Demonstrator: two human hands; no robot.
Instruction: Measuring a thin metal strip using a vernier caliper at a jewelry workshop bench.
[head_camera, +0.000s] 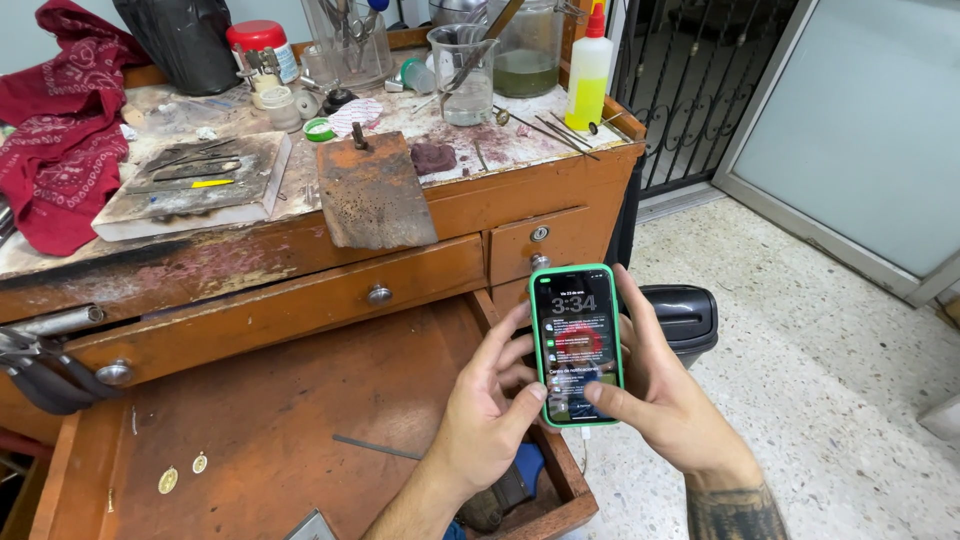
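Head view: we hold the green-cased phone (576, 345) over the open drawer (250, 440), left hand (490, 410) and right hand (655, 385) wrapped around it; its screen is lit, thumbs resting low on the glass.

Green, red and rust-brown

Phone (576, 345) in a mint-green case; red paisley bandana (62, 120); yellow squeeze bottle (588, 75) with red cap; bench (300, 270) brown, stained pink; floor (830, 360) speckled grey.

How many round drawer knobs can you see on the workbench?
4: one knob at the far left, one on the long middle drawer, and two on the small right drawers. The phone may hide more.
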